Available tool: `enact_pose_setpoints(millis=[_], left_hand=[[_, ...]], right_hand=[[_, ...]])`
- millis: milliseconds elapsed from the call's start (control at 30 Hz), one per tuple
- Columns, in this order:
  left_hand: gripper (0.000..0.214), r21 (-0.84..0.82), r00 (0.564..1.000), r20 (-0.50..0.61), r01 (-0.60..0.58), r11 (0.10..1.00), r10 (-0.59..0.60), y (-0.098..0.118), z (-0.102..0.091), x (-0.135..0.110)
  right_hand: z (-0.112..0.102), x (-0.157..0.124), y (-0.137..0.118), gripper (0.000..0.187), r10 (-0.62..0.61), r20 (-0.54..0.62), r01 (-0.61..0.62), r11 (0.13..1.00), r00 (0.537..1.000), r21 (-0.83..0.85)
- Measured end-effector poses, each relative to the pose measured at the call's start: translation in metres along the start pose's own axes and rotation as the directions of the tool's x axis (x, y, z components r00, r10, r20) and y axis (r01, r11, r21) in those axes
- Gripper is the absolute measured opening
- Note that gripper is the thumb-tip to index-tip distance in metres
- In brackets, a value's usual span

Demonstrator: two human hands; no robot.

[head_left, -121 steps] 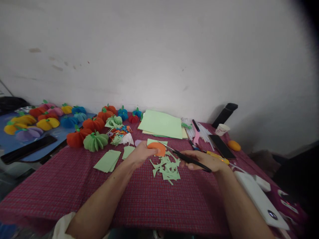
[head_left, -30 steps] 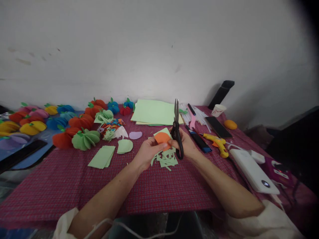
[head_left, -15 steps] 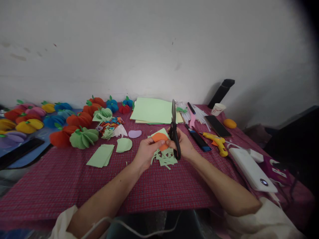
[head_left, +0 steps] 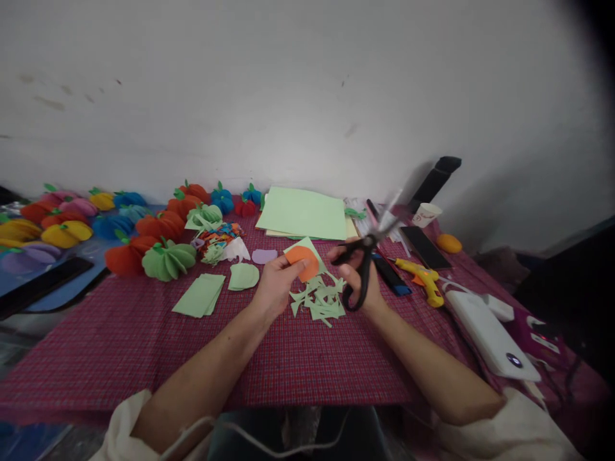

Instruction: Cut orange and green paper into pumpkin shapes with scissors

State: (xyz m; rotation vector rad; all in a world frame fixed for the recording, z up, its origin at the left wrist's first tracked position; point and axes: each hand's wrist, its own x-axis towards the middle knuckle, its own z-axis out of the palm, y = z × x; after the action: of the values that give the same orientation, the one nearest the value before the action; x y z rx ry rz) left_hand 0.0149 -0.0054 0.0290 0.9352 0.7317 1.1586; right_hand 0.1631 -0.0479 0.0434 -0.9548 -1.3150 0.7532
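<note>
Between the thumb and fingers of my left hand [head_left: 277, 283] is an orange rounded paper piece [head_left: 304, 261], laid over a light green paper [head_left: 312, 247]. My right hand [head_left: 361, 276] is wrapped about black-handled scissors [head_left: 368, 246], whose blades are parted and smeared by motion, pointing up and right, apart from the paper. Beneath the hands, green paper scraps [head_left: 321, 299] lie in a loose pile. Left of my left hand are a rounded green paper stack [head_left: 243, 276], a rectangular green paper stack [head_left: 199, 296] and a purple paper piece [head_left: 264, 256].
Several paper pumpkins [head_left: 168, 259] crowd the left side. Large green sheets [head_left: 305, 214] lie at the back by the wall. To the right are a yellow glue gun [head_left: 423, 276], a box cutter [head_left: 393, 278], a phone [head_left: 425, 247], a paper cup [head_left: 426, 214] and a white power bank [head_left: 492, 336].
My right hand has moved right, away from the paper, and the scissors have swung from upright to tilted rightward, blades parting. My left hand keeps the orange and green papers.
</note>
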Motion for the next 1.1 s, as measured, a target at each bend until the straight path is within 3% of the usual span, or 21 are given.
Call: enact_pose_setpoints(millis=[67,133,167,233,267,333,400,467,667,767,1100], left_hand=[[0.027,-0.038,1.000,-0.023,-0.023,0.999,0.022,0.003,-0.002,0.003],[0.026,-0.073,0.999,-0.033,-0.039,0.997,0.036,0.007,-0.004,0.006],[0.025,-0.092,0.998,-0.038,-0.050,0.995,0.047,0.009,-0.006,0.008],[0.024,-0.126,0.995,-0.064,-0.082,0.989,0.075,0.014,-0.011,0.012],[0.024,-0.143,0.993,-0.079,-0.102,0.984,0.091,0.018,-0.015,0.016],[0.024,-0.171,0.986,-0.112,-0.141,0.975,0.123,0.024,-0.024,0.023],[0.024,-0.190,0.979,-0.132,-0.178,0.965,0.154,0.030,-0.033,0.030],[0.023,-0.216,0.977,-0.143,-0.188,0.958,0.160,0.035,-0.040,0.035],[0.017,-0.273,0.976,-0.145,-0.199,0.941,0.164,0.038,-0.042,0.036],[0.016,-0.275,0.974,-0.156,-0.204,0.940,0.166,0.039,-0.040,0.035],[0.019,-0.307,0.979,-0.126,-0.190,0.933,0.158,0.035,-0.035,0.032]], right_hand=[[-0.001,-0.003,-0.005,0.046,-0.131,-0.140,0.124,0.991,0.981,-0.056],[-0.003,-0.004,-0.009,0.043,-0.154,-0.155,0.144,0.987,0.976,-0.078],[-0.004,-0.005,-0.011,0.042,-0.115,-0.095,0.108,0.992,0.989,-0.071],[-0.006,-0.005,-0.013,0.041,0.044,0.150,-0.037,0.998,0.988,-0.045],[-0.007,-0.005,-0.014,0.042,0.133,0.293,-0.128,0.991,0.947,-0.039],[-0.008,-0.004,-0.016,0.044,0.270,0.522,-0.291,0.956,0.809,-0.043],[-0.010,-0.003,-0.018,0.043,0.326,0.631,-0.385,0.922,0.704,-0.046],[-0.011,-0.002,-0.018,0.042,0.355,0.673,-0.430,0.901,0.649,-0.059],[-0.010,-0.002,-0.011,0.041,0.440,0.705,-0.510,0.851,0.556,-0.129],[-0.007,-0.003,-0.009,0.040,0.464,0.709,-0.536,0.832,0.530,-0.144],[-0.006,-0.004,-0.008,0.041,0.481,0.693,-0.557,0.819,0.537,-0.137]])
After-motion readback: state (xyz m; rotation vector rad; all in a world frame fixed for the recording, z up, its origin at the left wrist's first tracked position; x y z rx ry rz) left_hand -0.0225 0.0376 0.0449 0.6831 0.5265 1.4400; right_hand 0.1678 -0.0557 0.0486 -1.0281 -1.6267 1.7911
